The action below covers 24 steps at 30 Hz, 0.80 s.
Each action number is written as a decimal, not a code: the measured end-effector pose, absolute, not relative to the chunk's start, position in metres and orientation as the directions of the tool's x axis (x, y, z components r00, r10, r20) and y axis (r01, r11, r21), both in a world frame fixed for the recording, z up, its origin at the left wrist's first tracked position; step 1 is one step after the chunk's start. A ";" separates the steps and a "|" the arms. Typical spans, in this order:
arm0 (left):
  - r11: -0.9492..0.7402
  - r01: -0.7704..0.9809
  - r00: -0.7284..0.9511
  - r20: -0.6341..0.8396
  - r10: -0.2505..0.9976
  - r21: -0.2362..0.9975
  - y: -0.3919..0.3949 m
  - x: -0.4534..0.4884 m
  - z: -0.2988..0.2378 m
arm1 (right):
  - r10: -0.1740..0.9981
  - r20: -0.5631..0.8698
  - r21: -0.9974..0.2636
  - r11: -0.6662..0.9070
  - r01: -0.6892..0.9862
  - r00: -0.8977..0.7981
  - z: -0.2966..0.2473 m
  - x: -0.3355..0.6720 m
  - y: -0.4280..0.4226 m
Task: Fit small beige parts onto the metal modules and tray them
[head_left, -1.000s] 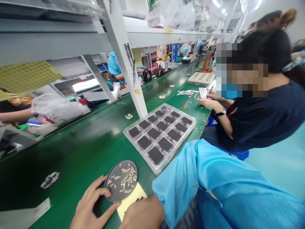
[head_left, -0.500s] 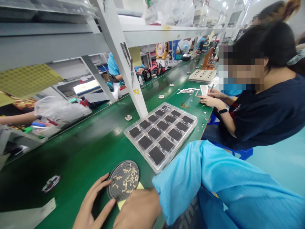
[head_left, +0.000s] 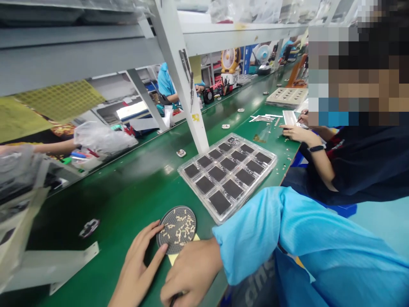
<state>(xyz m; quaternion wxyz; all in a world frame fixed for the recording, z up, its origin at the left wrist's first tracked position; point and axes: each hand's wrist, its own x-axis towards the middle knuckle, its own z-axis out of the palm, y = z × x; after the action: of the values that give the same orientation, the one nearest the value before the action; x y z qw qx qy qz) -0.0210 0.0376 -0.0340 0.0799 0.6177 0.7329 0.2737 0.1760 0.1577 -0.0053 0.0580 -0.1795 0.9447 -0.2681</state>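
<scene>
A round dark grey dish (head_left: 177,250) with a meshed surface lies on the bench, strewn with several small pale-yellow pieces (head_left: 183,228). My left hand (head_left: 140,260) rests against its left rim, with the fingertips and thumb spread apart. Close to the dish's near right side, my right hand (head_left: 193,268) is closed, its back toward me. A short dark end of something thin shows by its fingers at the bottom edge; the rest is hidden. A yellow paper sheet (head_left: 172,259) peeks out from under the dish.
Beyond the dish, a clear compartmented tray (head_left: 217,220) holds several black squares. A small device part (head_left: 89,229) lies at left near a metal bracket (head_left: 73,264). A white post (head_left: 191,106) rises behind the tray. To the right sits a co-worker (head_left: 358,157) handling a white strip.
The view has swung left, so the bench, the tray and both hands appear further right. A dark end now shows by my right hand. My left hand stays at the dish's rim.
</scene>
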 end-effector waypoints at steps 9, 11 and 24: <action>0.075 0.871 -0.212 0.234 0.949 0.485 0.037 -0.028 -0.041 | -0.463 -0.056 -0.574 0.740 -0.351 -0.885 0.002 0.172 0.164; 0.076 0.873 -0.213 0.237 0.948 0.481 0.037 -0.031 -0.044 | -0.491 -0.058 -0.593 0.717 -0.366 -0.869 0.002 0.170 0.166; 0.106 0.847 -0.242 0.201 0.949 0.522 0.038 -0.027 -0.042 | -0.417 -0.047 -0.560 0.764 -0.321 -0.908 -0.001 0.173 0.162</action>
<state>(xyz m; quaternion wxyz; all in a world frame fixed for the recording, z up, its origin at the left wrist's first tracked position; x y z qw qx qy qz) -0.0269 0.0378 -0.0418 0.0927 0.6085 0.7378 0.2772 0.1728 0.1623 -0.0008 0.0845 -0.1973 0.9353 -0.2814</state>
